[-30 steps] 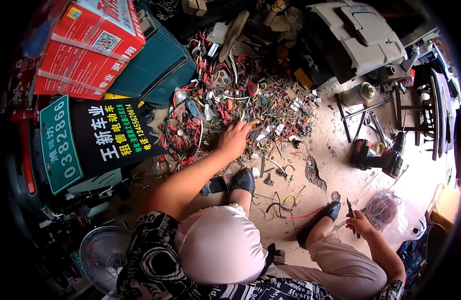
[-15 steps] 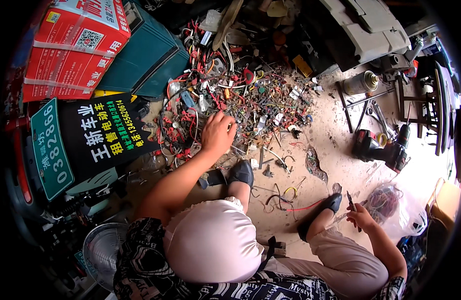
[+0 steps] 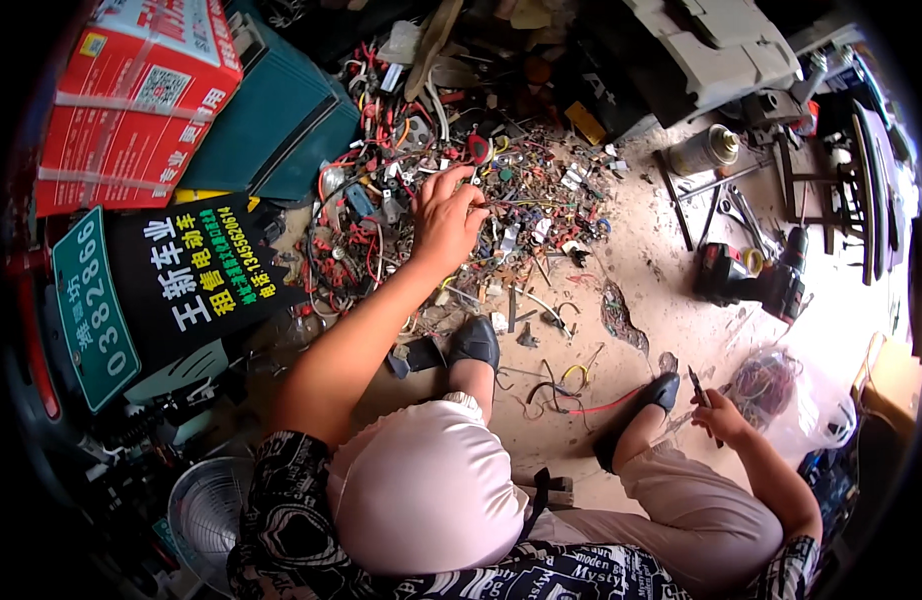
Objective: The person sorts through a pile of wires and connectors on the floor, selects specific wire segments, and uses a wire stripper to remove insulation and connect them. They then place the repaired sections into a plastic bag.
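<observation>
My left hand is over a mixed pile of wire scraps, connectors and small parts, its fingers curled together at a small item among the scraps that I cannot make out. My right hand is low at the right, closed round a dark slim hand tool, apparently pliers, pointing up. Just right of it lies a clear plastic bag with a bundle of wires. A few loose wires lie on the floor between my feet.
Red carton and teal case at upper left; scooter with green plate and fan at left. Power drill, spray can, wrenches and metal frame at right; grey plastic housing at top right.
My left hand first drew back toward me and left, then moved up and right, further into the pile. My right hand still holds the tool. The view has shifted slightly.
</observation>
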Demonstrator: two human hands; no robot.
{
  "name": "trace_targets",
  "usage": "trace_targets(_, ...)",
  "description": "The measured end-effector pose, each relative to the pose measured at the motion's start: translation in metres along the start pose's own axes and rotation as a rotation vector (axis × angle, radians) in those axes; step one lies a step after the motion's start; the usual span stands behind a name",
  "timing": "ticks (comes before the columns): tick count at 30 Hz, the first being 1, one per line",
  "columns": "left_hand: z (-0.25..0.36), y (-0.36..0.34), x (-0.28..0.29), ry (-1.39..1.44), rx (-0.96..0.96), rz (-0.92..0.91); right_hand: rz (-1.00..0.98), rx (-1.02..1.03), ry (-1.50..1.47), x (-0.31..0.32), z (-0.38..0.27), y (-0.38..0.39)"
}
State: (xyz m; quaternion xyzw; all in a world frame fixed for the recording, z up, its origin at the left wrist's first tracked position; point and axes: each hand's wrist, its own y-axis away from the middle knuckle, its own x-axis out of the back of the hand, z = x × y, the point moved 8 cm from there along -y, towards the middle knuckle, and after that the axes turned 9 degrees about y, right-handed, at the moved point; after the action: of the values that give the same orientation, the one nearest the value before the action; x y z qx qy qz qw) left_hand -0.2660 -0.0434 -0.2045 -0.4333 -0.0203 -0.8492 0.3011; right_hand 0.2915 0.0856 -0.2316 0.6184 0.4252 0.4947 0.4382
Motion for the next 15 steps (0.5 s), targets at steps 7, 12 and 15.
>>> trace_targets(7, 0.082, -0.002, -0.026, 1.111, 0.384, -0.401, -0.091, 0.323, -0.084, -0.008, -0.095, 0.035)
trace_targets(12, 0.143, 0.018, -0.003, 1.090, 0.531, -0.619, -0.134, 0.576, -0.064, -0.001, -0.170, 0.102)
trace_targets(15, 0.195, 0.013, 0.022, 1.099, 0.554, -0.661, -0.062, 0.662, -0.063, 0.013, -0.181, 0.155)
